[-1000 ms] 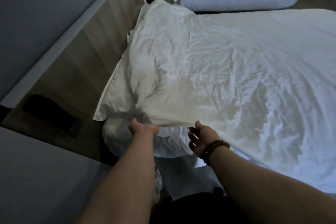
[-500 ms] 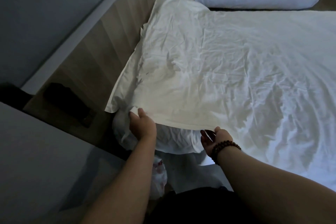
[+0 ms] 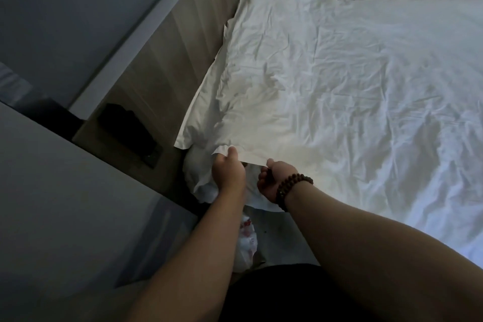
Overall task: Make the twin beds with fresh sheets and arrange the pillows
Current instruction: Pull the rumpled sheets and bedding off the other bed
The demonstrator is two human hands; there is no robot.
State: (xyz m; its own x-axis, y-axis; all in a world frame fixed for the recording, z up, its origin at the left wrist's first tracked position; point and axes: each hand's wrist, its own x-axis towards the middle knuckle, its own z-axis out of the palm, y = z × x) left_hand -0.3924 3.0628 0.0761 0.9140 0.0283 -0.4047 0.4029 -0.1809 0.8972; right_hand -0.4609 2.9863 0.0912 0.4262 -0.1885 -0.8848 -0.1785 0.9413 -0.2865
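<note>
Hands closer together now — left hand [image 3: 228, 172] and right hand [image 3: 271, 180] both pinch the near-left hem of the fresh sheet [image 3: 339, 86], spread wrinkled rightward but untucked — tucking and pillows likely remain.

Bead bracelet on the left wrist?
No, the brown bead bracelet is on the wrist of the right hand, which holds the edge of the wrinkled white sheet.

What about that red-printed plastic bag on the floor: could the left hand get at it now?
Probably yes, but not freely: the left hand pinches the sheet and would have to let go. The plastic bag lies below that forearm, with nothing between.
</note>
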